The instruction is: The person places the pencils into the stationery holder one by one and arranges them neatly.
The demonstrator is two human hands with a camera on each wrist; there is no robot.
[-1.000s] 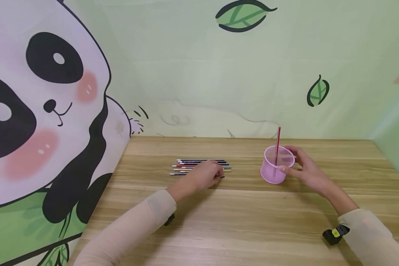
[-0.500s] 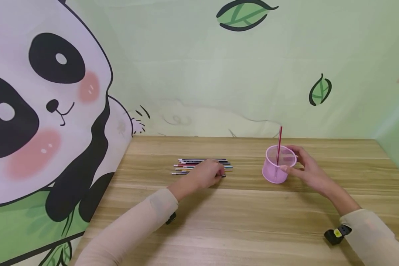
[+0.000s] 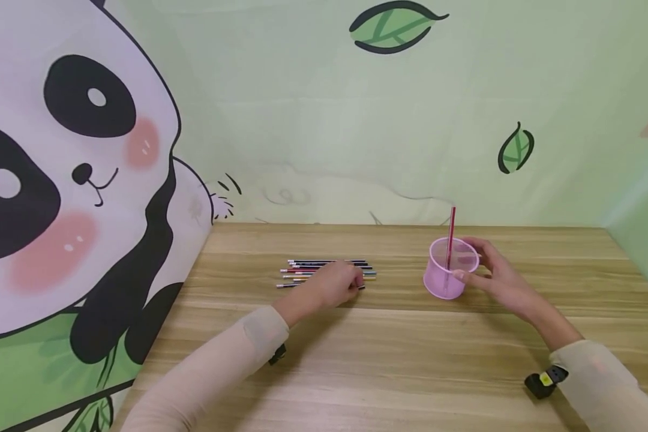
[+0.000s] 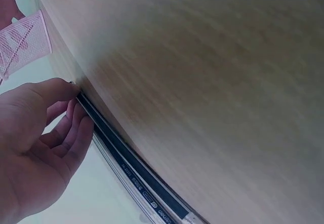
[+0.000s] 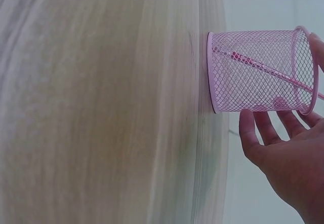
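My left hand (image 3: 332, 285) lies over the right part of a row of pencils (image 3: 297, 270) on the wooden table. In the left wrist view its thumb and a finger pinch the sharpened end of the nearest black pencil (image 4: 147, 171), which still lies flat. To the right stands a pink mesh pencil cup (image 3: 436, 282), upright, with one red pencil (image 3: 451, 231) leaning in it. My right hand (image 3: 502, 285) holds this cup from its right side, thumb at the near rim and fingers behind. The left hand hides the middles of several pencils.
The wooden tabletop (image 3: 389, 366) stretches in front of both hands. A green cloth backdrop (image 3: 302, 108) with a printed panda (image 3: 124, 252) and leaves rises behind and to the left. Black wrist cameras hang under both sleeves.
Both hands, the cup and the pencils stay practically where they were. Only a slight shift of the head view shows.
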